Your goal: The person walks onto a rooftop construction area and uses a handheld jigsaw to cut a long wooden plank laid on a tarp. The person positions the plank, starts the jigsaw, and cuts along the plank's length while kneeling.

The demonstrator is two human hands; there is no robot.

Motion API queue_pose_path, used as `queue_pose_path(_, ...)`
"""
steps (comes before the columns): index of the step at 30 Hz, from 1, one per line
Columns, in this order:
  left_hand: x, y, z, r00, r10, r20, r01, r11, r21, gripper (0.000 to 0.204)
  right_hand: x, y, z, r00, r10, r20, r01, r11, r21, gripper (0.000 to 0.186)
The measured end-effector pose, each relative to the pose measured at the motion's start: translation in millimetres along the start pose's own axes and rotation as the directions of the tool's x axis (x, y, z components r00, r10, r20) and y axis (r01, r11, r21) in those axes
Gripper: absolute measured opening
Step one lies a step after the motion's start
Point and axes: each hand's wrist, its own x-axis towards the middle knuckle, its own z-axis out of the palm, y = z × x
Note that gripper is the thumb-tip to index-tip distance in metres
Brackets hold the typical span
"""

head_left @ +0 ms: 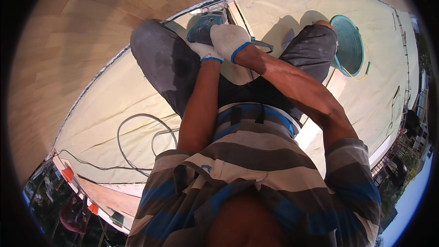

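Observation:
A blue power tool (203,29) with a pale metal front end points at the joint where the cream sheet meets the wood-panelled wall. My right hand (227,39), in a white knit glove with a blue cuff, is closed round the rear of the tool. Below it, my left hand (206,51), gloved the same way, grips the tool's underside; its fingers are mostly hidden. A dark cable (263,45) curves out to the right of my right wrist. Under the tool's front runs a narrow wooden strip (238,16). The tool's working tip cannot be made out.
A green bucket (348,45) with a yellow handle stands beside my right knee. Cream sheeting (114,105) covers the surface under my bent legs. A grey cable (137,116) lies looped at the left. Beyond the sheet's far edge rises the wood-panelled wall (91,27).

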Motion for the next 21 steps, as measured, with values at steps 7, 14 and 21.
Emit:
queue_pose_path(7,1,-4,-3,0.998,0.027,0.062,-0.026,0.999,-0.018,0.069,-2,-8,-8,0.997,-0.063,-0.040,0.062,0.997,-0.036,0.021)
queue_pose_path(14,53,-4,-47,0.987,0.101,0.126,-0.110,0.992,0.066,0.065,21,-20,-7,0.999,-0.005,0.038,0.005,1.000,0.016,0.025)
queue_pose_path(21,72,-5,-45,0.990,0.001,0.142,-0.017,0.993,0.115,0.065,62,-39,22,0.967,0.223,-0.126,-0.227,0.974,-0.017,0.024)
